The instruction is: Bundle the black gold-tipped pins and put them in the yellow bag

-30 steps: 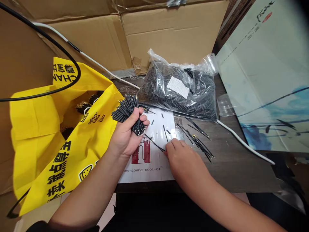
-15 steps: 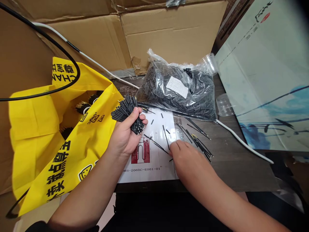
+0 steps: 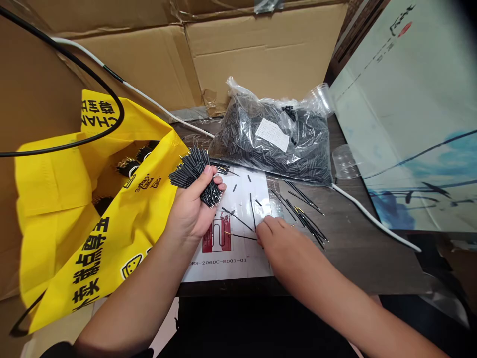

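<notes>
My left hand (image 3: 199,201) is closed around a thick bundle of short black wires (image 3: 192,171) with gold and silver metal tips. Over the right edge of a printed sheet (image 3: 227,271), my right hand (image 3: 278,241) has its fingers pinched together at the end of a single black wire (image 3: 242,236), whose gold tip points left. Its fingertips are partly hidden. Other loose black wires and short black tube pieces (image 3: 258,203) lie on the sheet. To the right, on the dark table, is a small group of loose black wires (image 3: 311,226).
A clear plastic bag (image 3: 276,144) full of short black tubes lies at the back, with clear plastic cups (image 3: 346,161) beside it. At left stands an open yellow bag (image 3: 52,209) containing wire bundles. A white cable (image 3: 376,216) crosses the table; cardboard (image 3: 261,54) stands behind.
My right hand has shifted slightly left, and a gold-tipped wire now extends from its fingers across the sheet. My left hand still grips the bundle, nearly unmoved.
</notes>
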A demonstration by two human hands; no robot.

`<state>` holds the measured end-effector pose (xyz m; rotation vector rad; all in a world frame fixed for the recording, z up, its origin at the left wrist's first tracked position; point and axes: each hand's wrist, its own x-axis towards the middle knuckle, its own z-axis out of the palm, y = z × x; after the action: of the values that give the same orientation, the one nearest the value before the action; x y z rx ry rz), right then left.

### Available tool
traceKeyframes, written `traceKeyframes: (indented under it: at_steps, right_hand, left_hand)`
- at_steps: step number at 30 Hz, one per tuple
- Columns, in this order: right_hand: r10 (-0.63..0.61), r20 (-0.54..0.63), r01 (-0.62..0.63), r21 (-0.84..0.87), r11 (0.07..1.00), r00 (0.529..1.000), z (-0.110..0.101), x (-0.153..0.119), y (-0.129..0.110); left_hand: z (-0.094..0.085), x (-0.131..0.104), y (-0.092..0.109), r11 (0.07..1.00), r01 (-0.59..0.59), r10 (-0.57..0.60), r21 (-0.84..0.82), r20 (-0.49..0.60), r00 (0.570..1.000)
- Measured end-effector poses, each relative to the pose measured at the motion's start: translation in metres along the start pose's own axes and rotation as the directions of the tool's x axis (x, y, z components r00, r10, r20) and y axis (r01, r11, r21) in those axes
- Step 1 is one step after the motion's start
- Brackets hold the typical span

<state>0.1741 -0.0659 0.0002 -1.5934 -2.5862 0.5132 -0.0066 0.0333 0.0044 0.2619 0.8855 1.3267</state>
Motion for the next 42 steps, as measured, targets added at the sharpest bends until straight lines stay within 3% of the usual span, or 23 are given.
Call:
traceKeyframes:
  at_steps: [3,7,16,25,33,42]
  right_hand:
    - [-0.026,-0.058,0.033,0.121,0.992,0.998,-0.013,-0.005,0.010]
    - [-0.178,-0.126,0.203,0.221,0.954,0.976,-0.034,-0.002,0.017]
    - [-0.354,-0.252,0.402,0.169,0.900,0.901,-0.051,0.018,0.013]
    - [-0.344,-0.263,0.392,0.154,0.907,0.901,-0.049,0.023,0.014]
    - [-0.241,-0.232,0.287,0.195,0.938,0.942,-0.043,0.036,0.010]
    - [-0.258,-0.228,0.308,0.219,0.926,0.939,-0.027,0.046,-0.002]
  left_hand:
    - [0.001,-0.006,-0.002,0.999,-0.034,0.034,0.008,0.019,0.999]
    - [0.004,-0.021,-0.004,0.993,-0.113,0.112,0.018,0.071,0.991]
    - [0.009,-0.039,0.003,0.971,-0.211,0.204,0.108,0.072,0.976]
    - [0.011,-0.042,0.003,0.961,-0.237,0.223,0.143,0.108,0.969]
    - [0.006,-0.042,0.000,0.952,-0.251,0.220,0.176,0.180,0.959]
    - [0.005,-0.044,-0.006,0.945,-0.239,0.200,0.222,0.184,0.962]
